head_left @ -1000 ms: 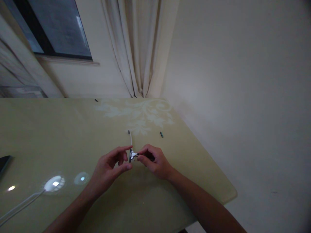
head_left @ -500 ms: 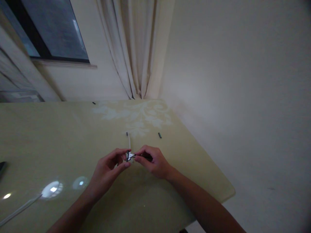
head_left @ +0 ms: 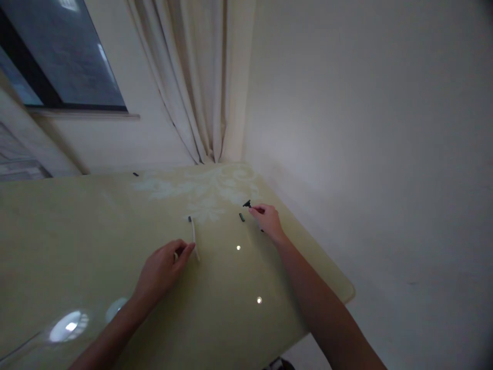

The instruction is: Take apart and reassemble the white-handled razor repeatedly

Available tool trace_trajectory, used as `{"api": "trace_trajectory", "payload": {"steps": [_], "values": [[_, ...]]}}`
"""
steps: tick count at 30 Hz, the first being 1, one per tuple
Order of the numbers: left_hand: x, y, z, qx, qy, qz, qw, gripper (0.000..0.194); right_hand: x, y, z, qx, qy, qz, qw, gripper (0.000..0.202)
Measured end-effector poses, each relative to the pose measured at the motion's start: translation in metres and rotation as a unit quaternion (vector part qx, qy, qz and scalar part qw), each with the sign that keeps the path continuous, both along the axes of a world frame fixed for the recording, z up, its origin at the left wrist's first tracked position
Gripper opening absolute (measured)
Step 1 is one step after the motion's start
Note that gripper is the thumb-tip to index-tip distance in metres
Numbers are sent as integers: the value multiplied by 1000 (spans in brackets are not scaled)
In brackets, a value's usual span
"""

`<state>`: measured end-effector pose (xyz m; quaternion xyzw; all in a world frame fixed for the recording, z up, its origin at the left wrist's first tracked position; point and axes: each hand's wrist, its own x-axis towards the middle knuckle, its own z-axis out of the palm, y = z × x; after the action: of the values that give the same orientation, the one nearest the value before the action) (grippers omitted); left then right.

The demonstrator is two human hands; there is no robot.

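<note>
My right hand (head_left: 266,221) pinches the handle of a small dark razor (head_left: 247,204), its T-shaped head pointing up and left. Just below that head a short dark piece (head_left: 241,217) lies on the table. My left hand (head_left: 164,270) has thumb and forefinger pressed together beside the white toothbrush (head_left: 194,234), overlapping its middle. Whatever is between those fingertips, if anything, is too small to make out. The toothbrush lies lengthwise with its dark-bristled head at the far end.
Another small dark piece (head_left: 135,174) is near the far edge of the pale green table (head_left: 96,231). A curtain (head_left: 200,77) and a window (head_left: 77,56) are beyond it. The wall (head_left: 365,154) runs along the right side. Lamp reflections show on the glossy tabletop.
My hands have parted. The right one has carried the razor forward and right to above the short dark piece; the left has let go of it and closed its fingertips. The view has shifted slightly.
</note>
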<state>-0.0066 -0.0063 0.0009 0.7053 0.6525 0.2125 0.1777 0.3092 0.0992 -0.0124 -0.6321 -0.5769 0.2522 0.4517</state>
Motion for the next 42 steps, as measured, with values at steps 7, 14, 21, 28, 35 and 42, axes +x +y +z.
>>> {"api": "trace_trajectory", "payload": {"steps": [7,14,21,28,35,42], "values": [[33,24,12,-103,183,13,978,56,-4,8,-20,20,-69,-25,997,17],[37,35,6,-86,182,19,979,46,-12,6,-14,60,-106,-40,992,19],[87,30,24,35,88,-42,995,44,-44,-15,4,63,66,167,982,54],[126,53,19,70,-4,-138,988,43,-44,-13,6,48,179,186,965,52],[128,105,-11,65,10,-82,994,45,-34,-3,5,25,337,111,935,55],[128,108,-23,82,-13,-85,993,25,-36,-6,9,20,369,106,923,59]]}}
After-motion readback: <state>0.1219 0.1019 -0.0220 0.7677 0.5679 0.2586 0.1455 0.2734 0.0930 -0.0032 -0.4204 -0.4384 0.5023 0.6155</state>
